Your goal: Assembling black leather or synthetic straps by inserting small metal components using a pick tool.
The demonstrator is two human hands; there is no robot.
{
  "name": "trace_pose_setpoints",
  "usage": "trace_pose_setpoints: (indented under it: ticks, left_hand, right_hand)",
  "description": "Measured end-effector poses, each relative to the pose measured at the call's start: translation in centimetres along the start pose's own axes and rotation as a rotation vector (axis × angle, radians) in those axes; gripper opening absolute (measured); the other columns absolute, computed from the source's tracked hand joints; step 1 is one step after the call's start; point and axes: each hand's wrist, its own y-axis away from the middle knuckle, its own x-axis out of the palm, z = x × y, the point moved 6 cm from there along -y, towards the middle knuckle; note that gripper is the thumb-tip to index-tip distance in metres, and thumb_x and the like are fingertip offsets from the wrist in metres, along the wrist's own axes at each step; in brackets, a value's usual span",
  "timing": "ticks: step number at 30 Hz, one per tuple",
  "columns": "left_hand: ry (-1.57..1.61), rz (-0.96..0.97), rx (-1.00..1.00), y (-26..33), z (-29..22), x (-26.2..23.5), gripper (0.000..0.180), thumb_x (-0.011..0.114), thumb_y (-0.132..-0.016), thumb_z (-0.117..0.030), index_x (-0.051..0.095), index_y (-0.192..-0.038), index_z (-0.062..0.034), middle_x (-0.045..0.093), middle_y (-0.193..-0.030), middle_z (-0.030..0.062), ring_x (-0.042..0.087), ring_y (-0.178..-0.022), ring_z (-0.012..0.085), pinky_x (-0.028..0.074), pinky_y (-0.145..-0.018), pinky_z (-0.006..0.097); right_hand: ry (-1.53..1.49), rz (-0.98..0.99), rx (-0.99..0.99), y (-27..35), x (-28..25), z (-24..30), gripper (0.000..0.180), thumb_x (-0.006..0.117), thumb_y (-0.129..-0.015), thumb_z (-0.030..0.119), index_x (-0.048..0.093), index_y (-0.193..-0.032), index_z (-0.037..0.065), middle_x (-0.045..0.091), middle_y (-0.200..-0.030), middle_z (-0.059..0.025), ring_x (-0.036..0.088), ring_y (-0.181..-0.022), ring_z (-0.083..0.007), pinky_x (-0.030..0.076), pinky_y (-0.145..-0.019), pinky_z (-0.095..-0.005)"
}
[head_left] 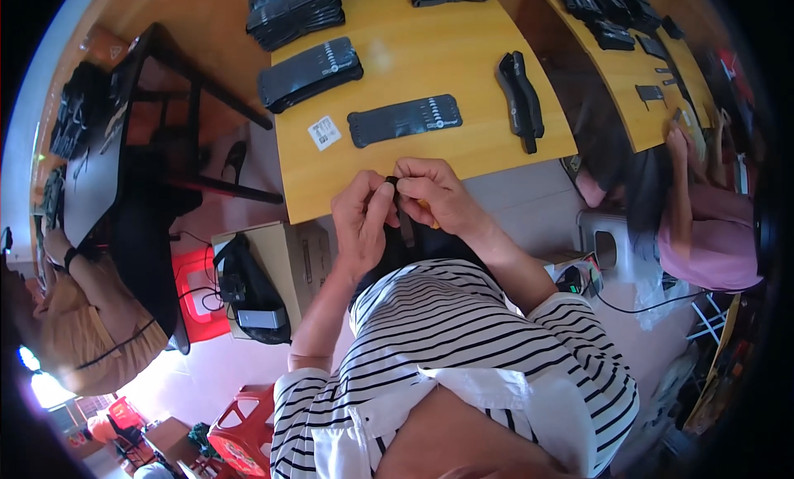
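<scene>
My left hand and my right hand meet just in front of the table's near edge. Fingertips of both are pinched on one end of a narrow black strap, and a length of it seems to hang down between the hands. Something small and yellow shows under my right fingers; I cannot make out what it is. Beyond my hands a flat black printed sleeve lies on the yellow table. A white label is to its left, and a bundle of black straps to its right.
Stacks of black sleeves sit at the table's far left. Left of me are a cardboard box with a black bag and a red stool. Co-workers sit at a dark table and at another yellow table.
</scene>
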Motion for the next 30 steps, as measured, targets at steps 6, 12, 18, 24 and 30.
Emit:
trace_pose_setpoints:
  ticks: [6, 12, 18, 24, 30]
  left_hand:
    - [0.248, -0.194, -0.084, -0.6, 0.3, 1.5, 0.019, 0.047, -0.090, -0.011, 0.047, -0.073, -0.0024, 0.045, -0.054, -0.0006, 0.044, -0.048, 0.0053, 0.034, -0.045, 0.019]
    - [0.041, 0.049, -0.147, -1.2, 0.2, 1.1, 0.026, 0.047, -0.091, -0.011, 0.045, -0.066, -0.0021, 0.045, -0.054, -0.0001, 0.043, -0.049, 0.0049, 0.034, -0.044, 0.019]
    - [0.107, -0.055, -0.053, -0.3, -0.2, 0.9, 0.026, 0.046, -0.092, -0.011, 0.046, -0.067, -0.0008, 0.047, -0.055, 0.0007, 0.044, -0.050, 0.0050, 0.036, -0.045, 0.020]
    - [0.106, -0.052, -0.067, 0.1, 0.4, 0.8, 0.026, 0.046, -0.092, -0.011, 0.049, -0.069, -0.0004, 0.050, -0.058, 0.0016, 0.046, -0.050, 0.0054, 0.039, -0.047, 0.019]
    - [0.292, -0.120, -0.051, 0.1, -0.1, 1.6, 0.025, 0.046, -0.092, -0.011, 0.050, -0.070, -0.0003, 0.050, -0.058, 0.0006, 0.046, -0.050, 0.0047, 0.038, -0.046, 0.018]
  right_hand:
    - [-0.084, -0.194, -0.074, 0.5, -1.2, 0.9, 0.019, 0.046, -0.089, 0.015, 0.048, -0.073, 0.006, 0.044, -0.049, 0.0018, 0.035, -0.037, -0.0019, 0.025, -0.034, -0.0166]
    - [0.047, -0.107, -0.058, 0.5, -1.2, 1.0, 0.016, 0.046, -0.087, 0.013, 0.052, -0.075, 0.005, 0.046, -0.051, 0.0011, 0.038, -0.039, -0.0029, 0.028, -0.036, -0.0168]
    - [-0.256, -0.034, -0.042, 0.8, -0.2, 0.9, 0.020, 0.046, -0.089, 0.016, 0.049, -0.073, 0.004, 0.047, -0.050, 0.0003, 0.037, -0.036, -0.0035, 0.027, -0.034, -0.0165]
    - [0.243, -0.012, -0.065, 0.6, -0.3, 2.2, 0.029, 0.051, -0.090, 0.025, 0.049, -0.069, 0.005, 0.045, -0.052, 0.0019, 0.038, -0.043, -0.0029, 0.029, -0.039, -0.0185]
    - [0.104, -0.055, 0.030, 0.8, -0.8, 1.6, 0.027, 0.053, -0.089, 0.019, 0.049, -0.066, 0.006, 0.044, -0.051, 0.0031, 0.037, -0.044, -0.0021, 0.026, -0.039, -0.0183]
